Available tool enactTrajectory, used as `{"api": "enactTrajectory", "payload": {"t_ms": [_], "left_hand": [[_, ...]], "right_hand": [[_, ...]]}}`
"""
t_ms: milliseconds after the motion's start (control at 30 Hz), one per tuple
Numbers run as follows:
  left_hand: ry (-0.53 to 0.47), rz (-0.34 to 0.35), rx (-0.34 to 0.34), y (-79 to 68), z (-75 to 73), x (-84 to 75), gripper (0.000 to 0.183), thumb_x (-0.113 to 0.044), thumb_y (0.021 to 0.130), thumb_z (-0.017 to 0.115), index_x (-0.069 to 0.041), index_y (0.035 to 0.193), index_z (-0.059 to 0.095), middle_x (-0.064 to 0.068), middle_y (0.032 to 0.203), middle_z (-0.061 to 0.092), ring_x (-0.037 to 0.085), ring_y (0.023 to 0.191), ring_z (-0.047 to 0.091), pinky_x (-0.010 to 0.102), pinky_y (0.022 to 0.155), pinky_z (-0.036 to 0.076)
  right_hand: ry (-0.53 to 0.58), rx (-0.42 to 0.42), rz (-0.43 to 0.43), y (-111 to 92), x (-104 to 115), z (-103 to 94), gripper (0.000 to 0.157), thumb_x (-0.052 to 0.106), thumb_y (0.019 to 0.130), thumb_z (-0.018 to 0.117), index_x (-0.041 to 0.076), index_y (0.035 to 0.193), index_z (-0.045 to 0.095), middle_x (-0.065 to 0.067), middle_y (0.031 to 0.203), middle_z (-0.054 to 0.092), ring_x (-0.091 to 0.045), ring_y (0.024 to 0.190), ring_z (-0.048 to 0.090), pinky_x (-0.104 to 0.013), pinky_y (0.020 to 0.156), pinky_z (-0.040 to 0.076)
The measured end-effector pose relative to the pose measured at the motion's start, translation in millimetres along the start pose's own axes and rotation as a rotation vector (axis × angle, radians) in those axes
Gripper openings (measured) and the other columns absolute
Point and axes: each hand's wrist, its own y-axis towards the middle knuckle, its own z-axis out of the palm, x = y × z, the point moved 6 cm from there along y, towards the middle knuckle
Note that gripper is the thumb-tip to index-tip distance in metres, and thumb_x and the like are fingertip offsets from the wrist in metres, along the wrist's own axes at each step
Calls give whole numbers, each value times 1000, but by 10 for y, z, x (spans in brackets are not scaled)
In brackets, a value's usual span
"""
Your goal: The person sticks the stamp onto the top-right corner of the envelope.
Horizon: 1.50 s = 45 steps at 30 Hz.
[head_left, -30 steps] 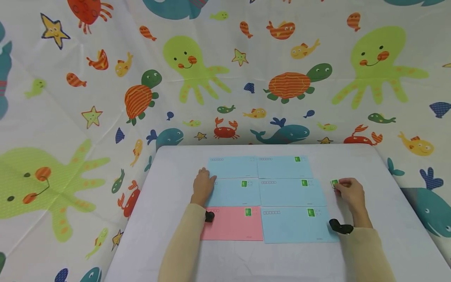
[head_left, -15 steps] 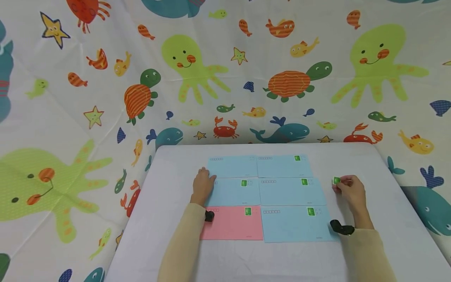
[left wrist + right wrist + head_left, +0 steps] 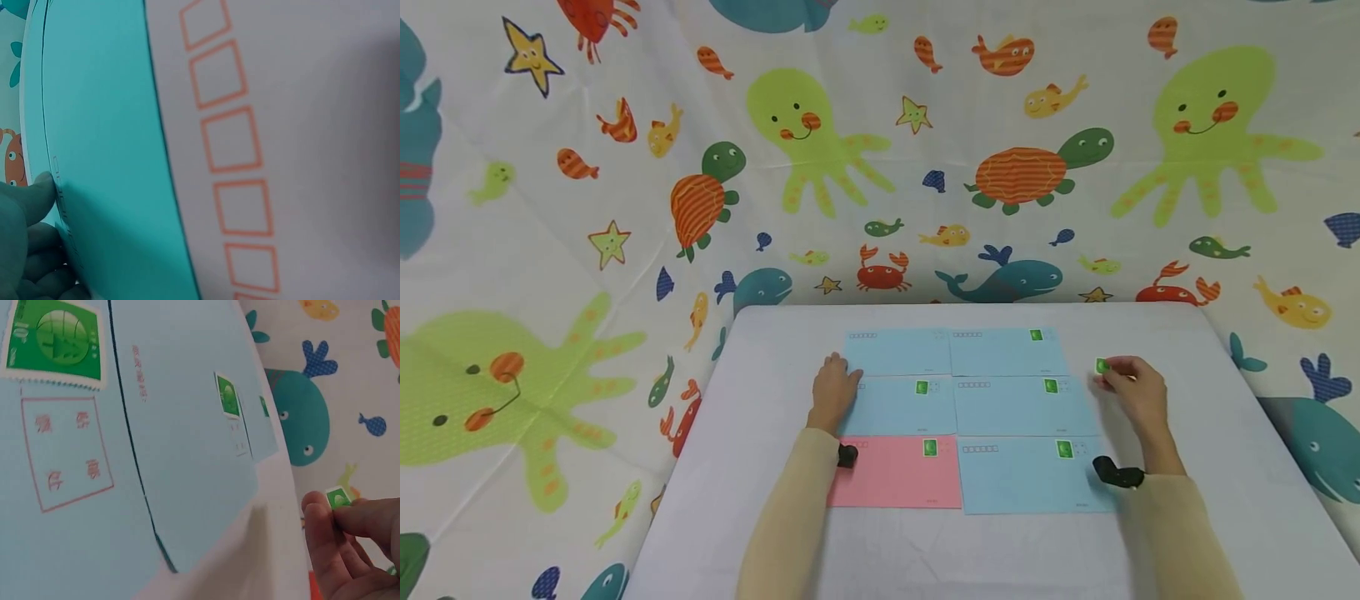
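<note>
Between thumb and fingers my right hand pinches a small green postage stamp, just right of the envelopes; its green face also shows in the right wrist view. My left hand rests at the left side of the back-left blue envelope and the middle-left blue envelope. In the left wrist view the thumb lies along an envelope's edge. The back-left envelope shows a faint printed stamp box. Green stamps sit near the top right corners of the other envelopes, including the pink envelope beneath my left wrist.
The envelopes lie edge to edge in two columns on a white-covered table. On the right are the back blue envelope, the middle one and the front blue envelope. Behind hangs a cloth printed with sea animals.
My right hand first drew slightly nearer its right side, then moved left and away toward the back envelopes with the stamp. My left hand has stayed in place.
</note>
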Motion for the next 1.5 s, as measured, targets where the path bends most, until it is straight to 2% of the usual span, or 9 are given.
{"api": "enactTrajectory", "payload": {"t_ms": [433,633,833,1100,1267,1367,1500], "left_hand": [[-8,10,-2,4,-25,-64,51,-25,99,62,10,136,55,29,151,45,41,142,43,51,116,39],[-6,16,-6,-12,-42,-101,51,-24,99,63,11,135,56,29,150,46,42,142,44,52,114,40],[-14,18,-13,-31,-35,-98,51,-24,98,63,11,134,56,30,149,47,43,140,46,52,113,42],[-12,13,-4,-18,-20,-58,51,-24,99,62,11,135,55,30,150,46,42,142,44,52,115,40],[-5,7,-1,-12,-8,-32,52,-26,100,61,11,137,54,30,150,45,41,142,44,51,115,40],[-10,2,-4,-5,2,-12,53,-26,100,61,10,137,54,29,151,45,41,142,44,51,115,40],[-12,-2,-3,1,2,-1,53,-26,100,61,10,138,54,29,151,45,41,143,43,50,116,40]], "right_hand": [[-1,28,-76,70,378,252,38,19,103,54,1,136,55,-17,115,58,10,72,59,-5,69,51],[11,52,-118,97,540,391,38,17,102,57,1,137,55,-18,114,59,8,72,61,-11,71,55],[10,86,-132,98,680,517,45,19,102,57,4,143,47,-19,114,61,4,73,64,-11,71,55],[30,101,-175,72,813,689,32,16,100,61,-3,124,54,-18,106,62,1,72,65,-25,76,61],[4,117,-187,59,891,822,32,19,100,61,-2,123,52,-19,105,61,-12,78,69,-27,78,61],[2,126,-186,62,937,897,32,20,101,61,-1,122,53,-19,105,62,-19,84,71,-26,79,61],[11,130,-188,79,980,988,29,21,101,61,0,120,55,-19,105,63,-22,86,71,-14,71,57]]}}
